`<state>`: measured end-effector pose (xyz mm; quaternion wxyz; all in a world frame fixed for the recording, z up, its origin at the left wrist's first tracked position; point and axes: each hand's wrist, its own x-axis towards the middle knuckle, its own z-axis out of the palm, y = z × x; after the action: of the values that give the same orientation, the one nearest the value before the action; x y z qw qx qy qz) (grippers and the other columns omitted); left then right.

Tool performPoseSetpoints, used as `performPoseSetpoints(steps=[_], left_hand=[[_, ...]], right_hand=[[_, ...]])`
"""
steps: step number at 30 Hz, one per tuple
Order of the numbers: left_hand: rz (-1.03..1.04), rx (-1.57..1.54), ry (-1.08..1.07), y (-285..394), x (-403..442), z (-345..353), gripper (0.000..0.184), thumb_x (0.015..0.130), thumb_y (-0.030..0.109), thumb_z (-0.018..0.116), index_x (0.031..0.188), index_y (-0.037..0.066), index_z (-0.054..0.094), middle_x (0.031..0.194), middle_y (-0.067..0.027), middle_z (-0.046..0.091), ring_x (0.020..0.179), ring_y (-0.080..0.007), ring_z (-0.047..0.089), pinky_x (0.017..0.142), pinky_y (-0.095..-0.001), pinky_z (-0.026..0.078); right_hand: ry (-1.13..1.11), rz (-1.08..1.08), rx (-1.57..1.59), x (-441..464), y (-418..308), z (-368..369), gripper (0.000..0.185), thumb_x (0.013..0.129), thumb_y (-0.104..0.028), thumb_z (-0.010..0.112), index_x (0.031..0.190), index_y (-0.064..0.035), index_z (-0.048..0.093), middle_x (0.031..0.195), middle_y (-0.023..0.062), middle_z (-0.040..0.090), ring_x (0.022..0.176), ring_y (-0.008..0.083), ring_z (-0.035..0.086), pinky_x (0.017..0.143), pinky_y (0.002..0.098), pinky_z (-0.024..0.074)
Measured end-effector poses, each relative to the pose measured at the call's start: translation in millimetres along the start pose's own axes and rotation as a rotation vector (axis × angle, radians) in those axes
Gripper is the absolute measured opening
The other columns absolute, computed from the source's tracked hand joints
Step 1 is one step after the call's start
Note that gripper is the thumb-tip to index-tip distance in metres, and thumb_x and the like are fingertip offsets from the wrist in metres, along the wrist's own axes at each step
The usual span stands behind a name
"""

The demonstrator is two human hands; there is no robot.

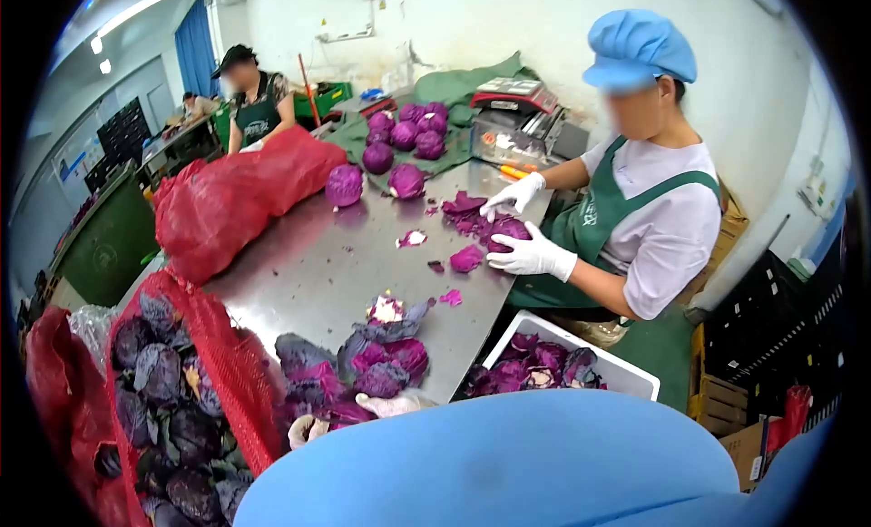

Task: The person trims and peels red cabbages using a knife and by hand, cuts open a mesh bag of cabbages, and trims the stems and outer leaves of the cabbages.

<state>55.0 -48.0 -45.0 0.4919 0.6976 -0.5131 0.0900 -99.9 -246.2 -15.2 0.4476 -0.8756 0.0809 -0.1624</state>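
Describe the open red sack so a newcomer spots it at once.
From the metal table, go to its near left side. There, just left of the wearer's left hand, is a red mesh sack. Unlike the bulging red bag lying on the table farther back, it gapes open, showing dark cabbages.

A ceiling tube [134,12] glows brightly, the tabletop [313,259] glares, and fisheye distortion bends the edges.

A grey metal table [354,282] bears round purple cabbages [344,187], loose purple leaves [406,356], a bulging red mesh sack [240,200] and crumpled green cloth [449,88].
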Motion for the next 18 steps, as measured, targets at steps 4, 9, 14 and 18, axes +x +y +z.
performPoseSetpoints(steps=[4,9,14,18], left_hand=[[-0.133,-0.015,-0.015,4,12,0,0.07,0.078,0.024,0.085,0.132,-0.004,0.052,0.132,-0.0211,0.051,0.125,-0.0332,0.051,0.108,-0.0417,0.043],[-0.204,-0.024,-0.029,5,18,-1,0.068,0.077,0.025,0.086,0.129,-0.002,0.053,0.128,-0.0199,0.052,0.122,-0.0331,0.052,0.107,-0.0415,0.043],[-0.237,-0.024,-0.025,3,18,-5,0.066,0.075,0.026,0.086,0.127,-0.001,0.054,0.124,-0.0188,0.054,0.118,-0.0329,0.053,0.106,-0.0413,0.043],[-0.241,-0.045,0.002,3,11,-19,0.065,0.074,0.027,0.086,0.124,0.0,0.054,0.12,-0.0178,0.055,0.116,-0.0328,0.054,0.105,-0.0412,0.044]], right_hand=[[0.017,0.021,0.02,3,3,-2,0.045,0.1,-0.031,0.066,0.135,-0.0045,0.06,0.117,0.0179,0.071,0.103,0.0293,0.072,0.094,0.0373,0.0563],[0.034,0.037,0.029,4,6,-4,0.04,0.099,-0.03,0.067,0.129,-0.0048,0.064,0.114,0.0172,0.073,0.1,0.0292,0.073,0.092,0.0376,0.0573],[0.049,0.037,0.038,9,7,-6,0.035,0.098,-0.03,0.068,0.123,-0.0051,0.069,0.111,0.0165,0.074,0.097,0.0291,0.073,0.089,0.0378,0.0583],[0.098,0.024,0.0,21,21,-17,0.032,0.097,-0.029,0.068,0.118,-0.0053,0.072,0.108,0.0159,0.075,0.095,0.0291,0.074,0.087,0.038,0.059]])
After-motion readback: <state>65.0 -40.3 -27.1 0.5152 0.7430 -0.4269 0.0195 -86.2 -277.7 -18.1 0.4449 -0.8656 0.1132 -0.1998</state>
